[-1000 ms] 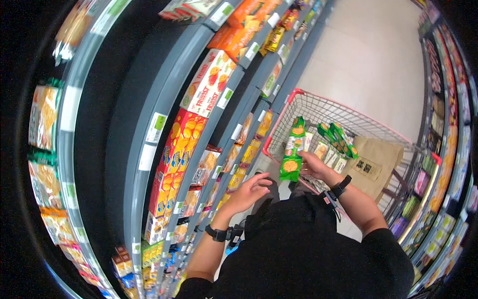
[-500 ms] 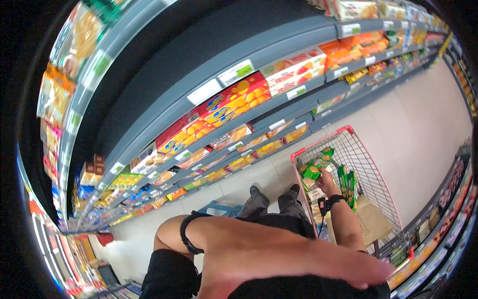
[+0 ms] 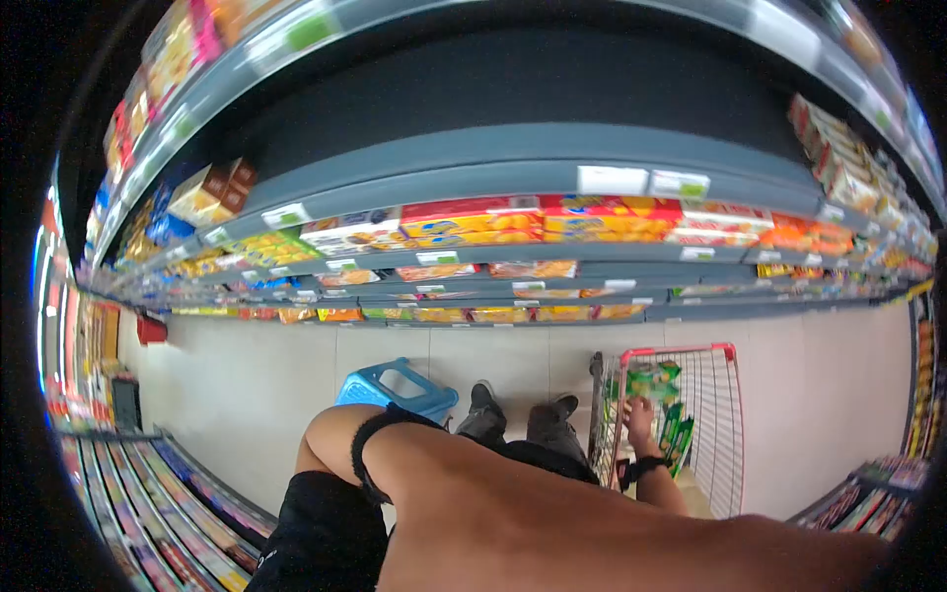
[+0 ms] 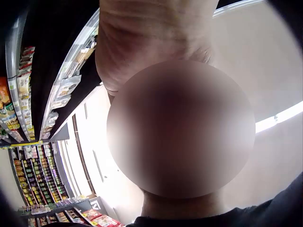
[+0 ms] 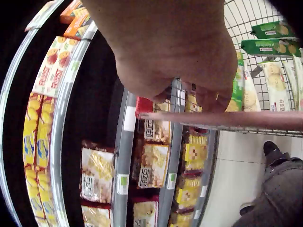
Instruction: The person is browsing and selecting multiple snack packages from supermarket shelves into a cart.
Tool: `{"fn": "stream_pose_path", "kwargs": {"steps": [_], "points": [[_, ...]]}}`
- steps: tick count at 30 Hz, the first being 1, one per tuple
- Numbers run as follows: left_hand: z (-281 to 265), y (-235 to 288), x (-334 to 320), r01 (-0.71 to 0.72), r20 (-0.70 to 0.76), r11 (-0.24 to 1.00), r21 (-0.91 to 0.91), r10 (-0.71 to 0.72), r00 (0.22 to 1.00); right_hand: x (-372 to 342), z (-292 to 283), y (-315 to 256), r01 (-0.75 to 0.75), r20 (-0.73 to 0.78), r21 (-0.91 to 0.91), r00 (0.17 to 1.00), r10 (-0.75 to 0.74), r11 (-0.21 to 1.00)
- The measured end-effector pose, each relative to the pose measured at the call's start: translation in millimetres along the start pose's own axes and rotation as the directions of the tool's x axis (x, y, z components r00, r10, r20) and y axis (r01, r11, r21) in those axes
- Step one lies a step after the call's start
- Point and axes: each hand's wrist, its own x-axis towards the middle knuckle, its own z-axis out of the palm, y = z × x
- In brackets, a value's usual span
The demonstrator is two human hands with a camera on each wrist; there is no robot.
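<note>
In the head view my right hand [image 3: 639,416] reaches down into the shopping cart [image 3: 732,395], beside a green cookie packet [image 3: 653,375]. Seen from the right wrist, its fingers bend loosely just behind the cart's pinkish rim [image 5: 255,119], with the edge of a green packet [image 5: 237,97] next to them. More green packets [image 5: 271,46] and pale cookie packs [image 5: 274,85] lie inside the cart. My left hand [image 4: 156,38] is raised close to the person's head; only its heel and palm side show in the left wrist view, and the fingers are hidden.
Shelves of boxed and bagged biscuits [image 3: 473,223] run along the aisle. A blue plastic stool [image 3: 400,391] stands on the floor left of the person's shoes [image 3: 483,397]. More shelving [image 3: 158,503] lines the near left side.
The right hand has lowered a green cookie packet into the cart. The left hand has risen from beside the shelf toward the head. The view has turned left to face the shelves.
</note>
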Motion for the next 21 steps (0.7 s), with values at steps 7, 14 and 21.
{"fn": "stream_pose_path", "kwargs": {"steps": [7,14,21], "points": [[4,90,-6,-0.180,0.056,0.979,0.097,0.175,0.983,-15,28,23,0.368,0.098,-0.631,0.911,-0.401,0.683],[-37,213,-76,0.519,-0.069,0.794,0.316,-0.526,0.848,-11,24,53,0.419,0.180,-0.824,0.832,-0.525,0.382],[-95,297,-163,0.716,-0.645,0.156,0.680,-0.336,0.686,-81,75,21,0.144,-0.081,-0.869,0.902,-0.424,0.473]]}}
